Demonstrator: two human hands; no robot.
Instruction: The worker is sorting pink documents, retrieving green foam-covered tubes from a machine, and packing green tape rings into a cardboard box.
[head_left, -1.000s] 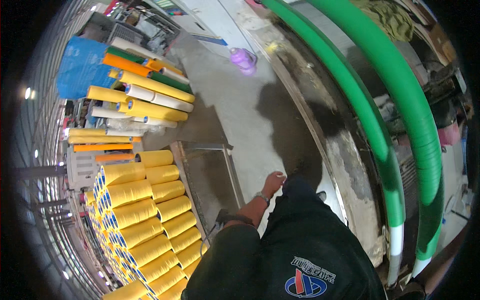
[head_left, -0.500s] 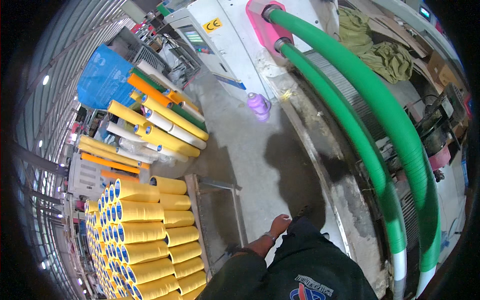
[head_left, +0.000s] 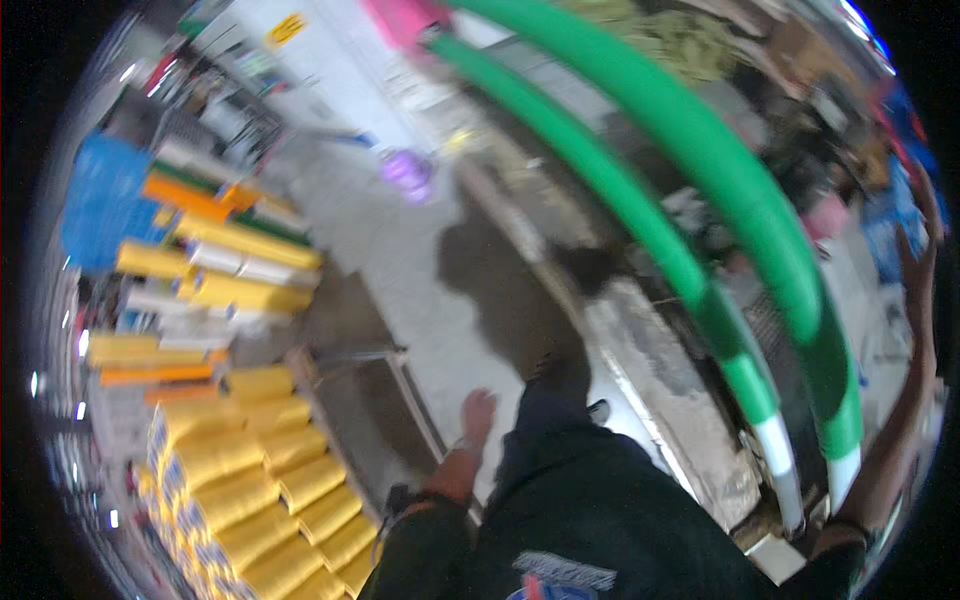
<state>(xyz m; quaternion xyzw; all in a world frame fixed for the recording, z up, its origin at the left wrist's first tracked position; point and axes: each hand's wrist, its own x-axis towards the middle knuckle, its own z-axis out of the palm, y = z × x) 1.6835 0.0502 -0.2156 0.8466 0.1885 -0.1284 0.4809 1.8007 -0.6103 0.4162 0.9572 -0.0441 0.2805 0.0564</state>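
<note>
My left hand [head_left: 478, 412] hangs low over the grey floor, blurred by motion. Its fingers look loosely apart, and nothing shows in them. At the far right my right hand [head_left: 918, 240] is raised with fingers spread, holding nothing I can see. That arm reaches up beyond two thick green flexible hoses [head_left: 740, 180], which curve down to white lower ends. Whether the right hand touches anything behind it cannot be made out. Left of my left hand stands a metal frame [head_left: 415, 400] beside a stack of yellow rolls [head_left: 235, 490].
Yellow, white and orange rolls [head_left: 240, 262] lie at the left near a blue sheet [head_left: 105, 200]. A purple jug [head_left: 406, 174] stands on the floor by a white machine cabinet [head_left: 320, 70]. A raised concrete edge [head_left: 640, 360] runs along the hoses.
The view has swung, so the rolls, jug and cabinet sit further left. My right arm has come into view, raised at the right. My left hand appears further left.
</note>
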